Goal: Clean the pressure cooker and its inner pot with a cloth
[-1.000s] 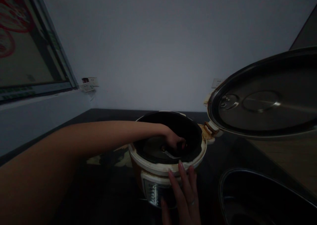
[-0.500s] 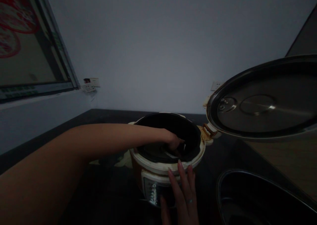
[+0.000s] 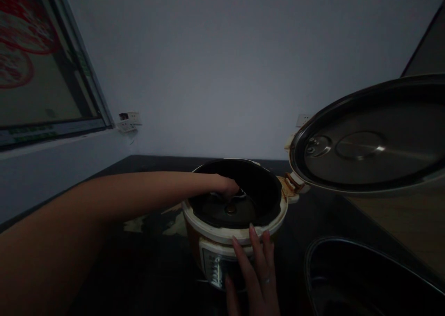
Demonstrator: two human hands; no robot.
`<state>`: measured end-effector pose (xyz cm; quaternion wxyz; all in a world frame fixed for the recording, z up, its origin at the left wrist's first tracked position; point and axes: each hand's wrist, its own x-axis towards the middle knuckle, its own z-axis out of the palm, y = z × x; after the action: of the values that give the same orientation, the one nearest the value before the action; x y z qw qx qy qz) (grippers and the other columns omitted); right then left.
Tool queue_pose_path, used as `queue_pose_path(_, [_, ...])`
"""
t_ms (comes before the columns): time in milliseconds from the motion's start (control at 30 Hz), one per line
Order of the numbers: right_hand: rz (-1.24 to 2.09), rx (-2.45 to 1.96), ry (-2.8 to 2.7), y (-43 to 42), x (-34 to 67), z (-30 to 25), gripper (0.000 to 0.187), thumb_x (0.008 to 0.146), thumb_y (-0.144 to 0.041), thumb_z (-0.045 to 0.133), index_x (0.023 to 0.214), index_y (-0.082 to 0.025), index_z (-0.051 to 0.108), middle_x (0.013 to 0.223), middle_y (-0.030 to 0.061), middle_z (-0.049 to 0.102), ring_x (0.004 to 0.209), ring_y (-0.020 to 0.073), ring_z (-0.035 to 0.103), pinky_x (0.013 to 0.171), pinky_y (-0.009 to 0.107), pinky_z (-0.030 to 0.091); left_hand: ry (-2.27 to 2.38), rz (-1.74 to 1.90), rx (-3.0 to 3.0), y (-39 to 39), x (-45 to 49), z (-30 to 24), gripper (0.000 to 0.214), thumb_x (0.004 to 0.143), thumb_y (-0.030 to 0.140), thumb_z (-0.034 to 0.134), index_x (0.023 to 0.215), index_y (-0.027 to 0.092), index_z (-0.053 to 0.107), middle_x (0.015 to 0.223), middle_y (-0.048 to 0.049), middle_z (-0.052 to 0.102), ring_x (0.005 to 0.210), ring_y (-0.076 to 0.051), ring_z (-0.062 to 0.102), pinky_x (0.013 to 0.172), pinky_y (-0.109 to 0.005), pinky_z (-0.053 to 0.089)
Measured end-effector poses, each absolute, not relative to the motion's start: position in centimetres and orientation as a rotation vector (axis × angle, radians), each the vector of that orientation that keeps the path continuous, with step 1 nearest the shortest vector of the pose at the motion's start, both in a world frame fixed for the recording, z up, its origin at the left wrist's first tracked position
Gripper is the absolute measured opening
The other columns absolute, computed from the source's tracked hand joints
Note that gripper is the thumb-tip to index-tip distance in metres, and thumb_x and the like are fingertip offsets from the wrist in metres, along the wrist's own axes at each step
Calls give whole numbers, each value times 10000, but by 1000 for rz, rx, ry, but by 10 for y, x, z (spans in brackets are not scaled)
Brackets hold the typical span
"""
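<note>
An electric pressure cooker (image 3: 194, 225) with a cream rim stands on the dark counter. Its hinged lid (image 3: 361, 167) is swung up to the right, metal underside showing. My left hand (image 3: 225, 188) reaches down inside the cooker, fingers curled and mostly hidden. A pale edge of something shows beside those fingers, too dim to name. Below the hand lies the cooker's inner base, with a small round button (image 3: 230, 208) at its middle. My right hand (image 3: 257, 272), wearing a ring, rests against the cooker's front, its fingers extended with tips by the rim.
A dark inner pot (image 3: 333, 240) sits at the lower right, partly out of frame. Pale patches (image 3: 175, 225) lie on the counter (image 3: 146, 269) left of the cooker. Wall sockets (image 3: 303, 119) are at the back, and a window (image 3: 52, 93) is at the left.
My left hand has shifted left and slightly up inside the cooker, uncovering the round button. My right hand stays at the cooker's front.
</note>
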<state>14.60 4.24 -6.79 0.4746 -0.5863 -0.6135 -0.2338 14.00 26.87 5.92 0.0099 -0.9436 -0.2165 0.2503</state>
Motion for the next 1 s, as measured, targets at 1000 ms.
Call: queue_pose_path(1000, [-592,-1425,-1512,44,147,-72,730,904,-138,459,1561,-325,202,1632,26,186,1484,370,213,1050,695,382,-513,989,-3137,255,113,67,352,778,215,634,1127,177,654,1076,-73,714,912,-216,635,810,-311,499])
